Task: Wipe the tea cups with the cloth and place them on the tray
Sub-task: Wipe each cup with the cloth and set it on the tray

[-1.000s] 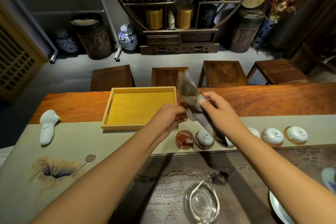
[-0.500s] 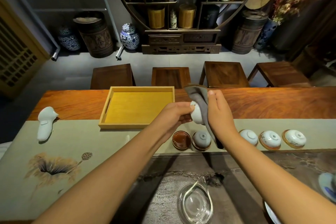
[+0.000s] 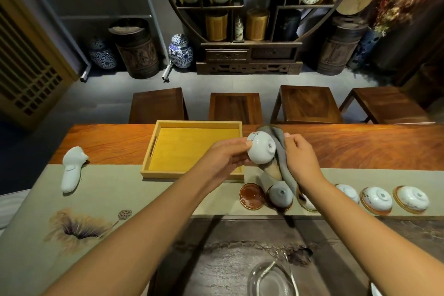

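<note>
The left hand [image 3: 225,156] holds a white tea cup [image 3: 260,149] tipped on its side, foot ring facing the camera and to the right, thumb against the rim and fingers curled under the bowl. The cup is raised above the table [image 3: 360,146], just beside the near right corner of the yellow wooden tray [image 3: 192,173].

The right hand [image 3: 300,158] grips a grey cloth [image 3: 283,166], fingers curled round it. The cloth lies against the right side of the cup and hangs down toward the table.

The tray holds no cups. It rests partly on the bare wood and partly on the beige table runner [image 3: 120,190].

On the runner, near the front edge, stands a row of items: a bare brown saucer [image 3: 251,196], then an inverted cup on a saucer [image 3: 280,194], in shadow below the cloth. A further piece [image 3: 306,202] sits behind the right wrist; it appears to be another cup, but most of it is hidden. To the right, three more inverted cups [image 3: 377,199] stand on saucers.
</note>
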